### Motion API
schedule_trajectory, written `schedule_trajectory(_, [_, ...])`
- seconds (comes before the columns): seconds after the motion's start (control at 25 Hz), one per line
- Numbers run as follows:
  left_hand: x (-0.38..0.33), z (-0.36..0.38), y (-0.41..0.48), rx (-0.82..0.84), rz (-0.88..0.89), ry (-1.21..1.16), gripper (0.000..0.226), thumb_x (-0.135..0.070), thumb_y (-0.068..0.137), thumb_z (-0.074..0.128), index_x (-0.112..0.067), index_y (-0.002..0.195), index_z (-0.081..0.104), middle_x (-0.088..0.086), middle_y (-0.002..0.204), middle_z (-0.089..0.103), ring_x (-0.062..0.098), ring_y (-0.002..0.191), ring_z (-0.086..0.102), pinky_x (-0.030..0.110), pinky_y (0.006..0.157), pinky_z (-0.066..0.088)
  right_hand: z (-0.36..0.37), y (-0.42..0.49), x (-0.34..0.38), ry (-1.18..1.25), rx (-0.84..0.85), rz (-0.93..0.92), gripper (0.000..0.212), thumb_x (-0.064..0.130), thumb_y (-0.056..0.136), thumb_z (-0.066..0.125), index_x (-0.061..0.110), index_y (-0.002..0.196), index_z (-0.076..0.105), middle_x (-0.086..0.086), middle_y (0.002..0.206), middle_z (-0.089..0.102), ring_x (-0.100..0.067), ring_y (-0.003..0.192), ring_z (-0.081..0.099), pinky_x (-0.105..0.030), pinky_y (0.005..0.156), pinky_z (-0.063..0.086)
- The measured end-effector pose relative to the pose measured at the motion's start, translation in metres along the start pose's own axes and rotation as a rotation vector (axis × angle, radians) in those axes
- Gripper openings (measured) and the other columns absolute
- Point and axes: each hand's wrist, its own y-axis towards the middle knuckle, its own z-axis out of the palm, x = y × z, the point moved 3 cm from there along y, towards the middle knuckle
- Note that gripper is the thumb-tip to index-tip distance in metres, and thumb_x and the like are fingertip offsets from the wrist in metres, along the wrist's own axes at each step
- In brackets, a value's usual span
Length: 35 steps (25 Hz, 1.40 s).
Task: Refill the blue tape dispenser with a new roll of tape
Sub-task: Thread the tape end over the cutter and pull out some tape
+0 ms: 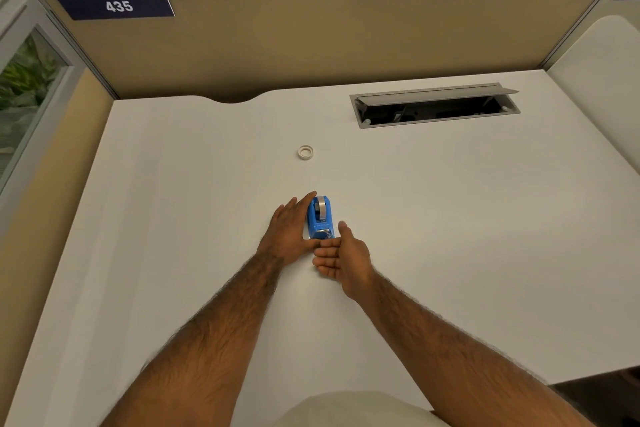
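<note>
The blue tape dispenser (321, 218) stands on the white desk (450, 218) near the middle, with a roll of tape seated in its top. My left hand (290, 229) lies flat against the dispenser's left side, fingers stretched along it and thumb at its near end. My right hand (341, 258) is open just in front of the dispenser, palm turned left, thumb raised beside its near right corner, nothing in it. A small whitish tape ring (305, 152) lies flat on the desk farther back, apart from both hands.
An open cable hatch (433, 107) with a raised grey lid is set into the desk at the back right. Tan cubicle partitions (311, 45) wall the back and left sides; one carries a blue sign reading 435 (116, 5). The desk edge drops off at lower right.
</note>
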Motion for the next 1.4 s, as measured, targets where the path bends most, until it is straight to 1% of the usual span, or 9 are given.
schedule_trajectory(0.04, [0.0, -0.001, 0.0, -0.003, 0.002, -0.003, 0.098, -0.055, 0.08, 0.069, -0.033, 0.156, 0.011, -0.004, 0.161, 0.031, 0.023, 0.151, 0.023, 0.043, 0.123, 0.014, 0.002, 0.001, 0.002, -0.033, -0.001, -0.006, 0.066, 0.059, 0.097, 0.04, 0.003, 0.096, 0.074, -0.013, 0.087, 0.076, -0.025, 0.073, 0.073, -0.036, 0.07, 0.062])
schedule_trajectory(0.12, [-0.001, -0.002, -0.002, -0.009, 0.006, -0.005, 0.096, -0.05, 0.081, 0.07, -0.032, 0.156, 0.012, -0.003, 0.16, 0.032, 0.024, 0.151, 0.023, 0.043, 0.123, 0.015, 0.007, 0.003, 0.006, -0.081, -0.024, -0.025, 0.064, 0.062, 0.092, 0.051, 0.002, 0.094, 0.075, -0.013, 0.085, 0.076, -0.023, 0.069, 0.071, -0.037, 0.07, 0.062])
schedule_trajectory(0.28, [-0.002, -0.005, -0.003, -0.016, 0.024, -0.016, 0.093, -0.047, 0.083, 0.069, -0.03, 0.156, 0.014, -0.003, 0.16, 0.033, 0.024, 0.15, 0.024, 0.043, 0.123, 0.017, 0.01, 0.006, 0.008, -0.068, -0.06, -0.035, 0.05, 0.048, 0.091, 0.064, -0.001, 0.092, 0.074, -0.011, 0.074, 0.072, -0.019, 0.059, 0.066, -0.03, 0.06, 0.059])
schedule_trajectory(0.44, [-0.003, -0.006, -0.004, -0.021, 0.018, -0.026, 0.091, -0.047, 0.084, 0.068, -0.03, 0.155, 0.016, -0.003, 0.159, 0.034, 0.024, 0.15, 0.024, 0.043, 0.123, 0.017, 0.008, 0.008, 0.008, -0.055, -0.055, -0.066, 0.044, 0.039, 0.091, 0.067, -0.004, 0.095, 0.073, -0.012, 0.073, 0.071, -0.02, 0.06, 0.065, -0.03, 0.061, 0.059])
schedule_trajectory(0.52, [-0.003, -0.006, -0.004, -0.02, 0.018, -0.025, 0.091, -0.047, 0.083, 0.068, -0.031, 0.155, 0.015, -0.002, 0.159, 0.035, 0.024, 0.15, 0.023, 0.043, 0.123, 0.016, 0.007, 0.008, 0.009, -0.057, -0.056, -0.12, 0.04, 0.035, 0.092, 0.068, -0.005, 0.095, 0.073, -0.012, 0.074, 0.07, -0.02, 0.06, 0.064, -0.031, 0.061, 0.06])
schedule_trajectory(0.64, [-0.004, -0.006, -0.003, -0.014, 0.016, -0.026, 0.091, -0.045, 0.084, 0.069, -0.03, 0.156, 0.015, -0.002, 0.16, 0.033, 0.024, 0.151, 0.023, 0.043, 0.123, 0.015, 0.005, 0.008, 0.007, -0.066, -0.05, -0.176, 0.034, 0.032, 0.093, 0.067, -0.001, 0.094, 0.073, -0.013, 0.077, 0.073, -0.02, 0.062, 0.066, -0.036, 0.068, 0.062])
schedule_trajectory(0.84, [-0.003, -0.004, -0.004, -0.006, 0.005, -0.018, 0.092, -0.043, 0.084, 0.069, -0.03, 0.156, 0.013, -0.002, 0.161, 0.031, 0.023, 0.151, 0.021, 0.043, 0.124, 0.014, 0.005, 0.006, 0.001, -0.036, -0.012, -0.198, 0.023, 0.024, 0.097, 0.062, 0.003, 0.099, 0.072, -0.016, 0.086, 0.075, -0.02, 0.067, 0.068, -0.036, 0.073, 0.061])
schedule_trajectory(1.08, [-0.001, -0.003, -0.003, -0.009, 0.004, -0.023, 0.093, -0.045, 0.084, 0.069, -0.032, 0.156, 0.012, -0.003, 0.161, 0.03, 0.023, 0.152, 0.02, 0.043, 0.124, 0.013, 0.004, 0.006, -0.002, -0.005, 0.004, -0.202, 0.02, 0.02, 0.097, 0.059, 0.006, 0.099, 0.072, -0.018, 0.091, 0.076, -0.021, 0.071, 0.068, -0.04, 0.079, 0.06])
schedule_trajectory(1.4, [0.0, -0.001, -0.002, 0.002, 0.001, 0.006, 0.096, -0.046, 0.082, 0.071, -0.032, 0.156, 0.011, -0.002, 0.161, 0.03, 0.024, 0.152, 0.021, 0.042, 0.123, 0.011, 0.007, 0.005, -0.001, -0.057, -0.005, -0.17, 0.022, 0.016, 0.099, 0.055, 0.001, 0.099, 0.072, -0.01, 0.078, 0.074, -0.018, 0.064, 0.067, -0.034, 0.07, 0.061])
